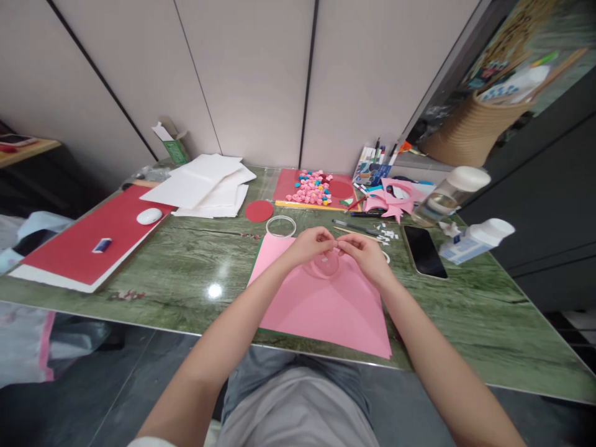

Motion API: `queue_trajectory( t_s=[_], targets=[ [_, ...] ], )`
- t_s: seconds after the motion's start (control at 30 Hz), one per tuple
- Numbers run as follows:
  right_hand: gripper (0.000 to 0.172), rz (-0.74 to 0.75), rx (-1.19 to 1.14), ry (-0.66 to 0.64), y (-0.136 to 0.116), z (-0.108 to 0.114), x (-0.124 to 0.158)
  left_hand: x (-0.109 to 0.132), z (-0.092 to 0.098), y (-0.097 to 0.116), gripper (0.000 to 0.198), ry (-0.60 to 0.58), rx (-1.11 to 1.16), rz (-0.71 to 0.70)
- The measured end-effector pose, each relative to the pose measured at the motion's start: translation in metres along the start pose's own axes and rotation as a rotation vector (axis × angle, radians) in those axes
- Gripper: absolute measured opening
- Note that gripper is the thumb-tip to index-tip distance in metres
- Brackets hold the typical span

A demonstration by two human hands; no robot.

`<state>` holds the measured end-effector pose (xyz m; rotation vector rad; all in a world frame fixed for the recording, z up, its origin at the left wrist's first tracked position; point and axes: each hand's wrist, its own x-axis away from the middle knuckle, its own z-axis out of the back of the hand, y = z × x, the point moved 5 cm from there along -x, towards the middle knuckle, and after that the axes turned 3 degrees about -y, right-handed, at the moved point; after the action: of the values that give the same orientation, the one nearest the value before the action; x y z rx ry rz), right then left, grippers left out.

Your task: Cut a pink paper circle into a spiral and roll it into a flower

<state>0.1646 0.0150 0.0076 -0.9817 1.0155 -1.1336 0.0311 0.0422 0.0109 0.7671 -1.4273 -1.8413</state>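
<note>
My left hand (pixel 311 243) and my right hand (pixel 365 254) meet above a pink paper sheet (pixel 321 304) on the green table (pixel 195 273). Both hands have their fingers pinched together, tips touching, on something small that I cannot make out. Just below the fingers a clear roll of tape (pixel 326 264) rests on the pink sheet. Another clear ring (pixel 280 225) lies beyond the left hand.
A red board (pixel 88 239) with a white mouse (pixel 149 216) lies at left, white sheets (pixel 205 183) behind. A tray of small pink pieces (pixel 311 188), a red paper disc (pixel 259 210), pink cut-outs (pixel 393 198), pens, a phone (pixel 423 250) and bottles (pixel 475 239) sit at the right.
</note>
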Motion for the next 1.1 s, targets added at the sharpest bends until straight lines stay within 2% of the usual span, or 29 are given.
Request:
queue_trajectory(
  t_s=[0.37,1.1],
  targets=[
    [0.021,-0.007,-0.002,0.005,0.0009,0.0007,-0.0007,-0.002,0.0027,-0.0011,0.016,0.03,-0.025,0.004],
    [0.017,-0.006,0.002,-0.011,0.0009,-0.0003,-0.001,-0.0015,0.0002,-0.0008,0.015,0.011,0.04,0.005]
  ],
)
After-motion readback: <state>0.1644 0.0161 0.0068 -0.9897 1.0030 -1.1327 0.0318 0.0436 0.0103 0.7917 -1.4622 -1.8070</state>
